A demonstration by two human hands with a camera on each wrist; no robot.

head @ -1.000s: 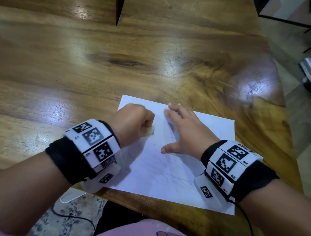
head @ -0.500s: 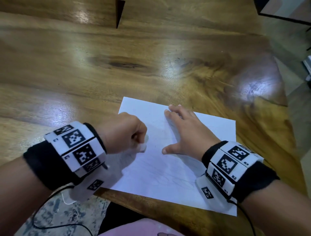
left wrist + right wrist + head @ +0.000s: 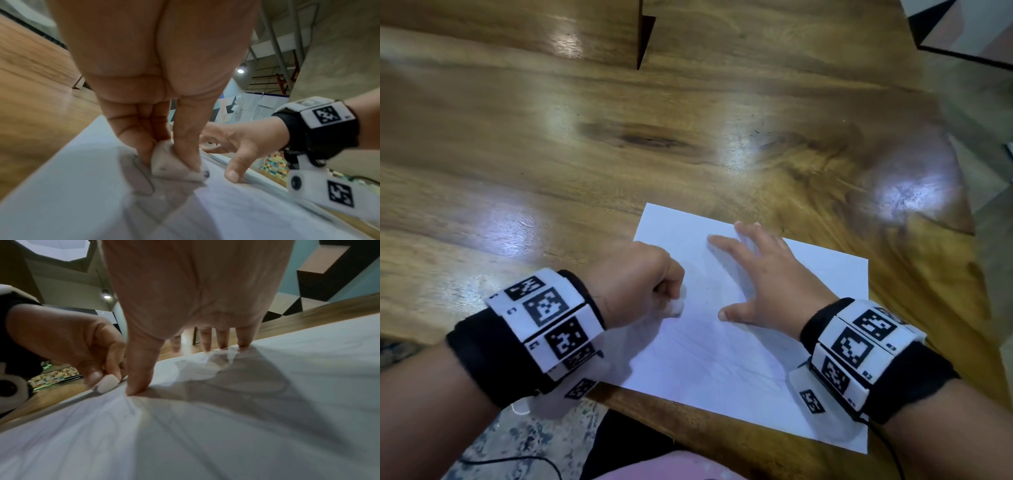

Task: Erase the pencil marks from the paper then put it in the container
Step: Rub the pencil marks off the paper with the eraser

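Observation:
A white sheet of paper point(image 3: 726, 363) with faint pencil lines lies near the front edge of the wooden table point(image 3: 551, 164). My left hand point(image 3: 633, 277) is a fist that pinches a small white eraser point(image 3: 677, 306) and presses it on the paper's left part. The eraser point(image 3: 164, 164) sits between thumb and fingers in the left wrist view, and the eraser point(image 3: 108, 383) also shows in the right wrist view. My right hand point(image 3: 767, 274) lies with spread straight fingers on the paper's middle and holds the sheet down. Its thumb point(image 3: 139, 376) presses on the paper point(image 3: 205, 426). No container is in view.
The table's front edge point(image 3: 688, 425) runs just under my wrists. A dark gap point(image 3: 645, 41) splits the table at the far side. The floor point(image 3: 989, 240) lies beyond the table's right edge. Cables point(image 3: 517, 459) hang below the left wrist.
My left hand has slid the eraser back toward me and to the left, then partway forward again, rubbing the paper. The right hand has stayed pressed on the sheet.

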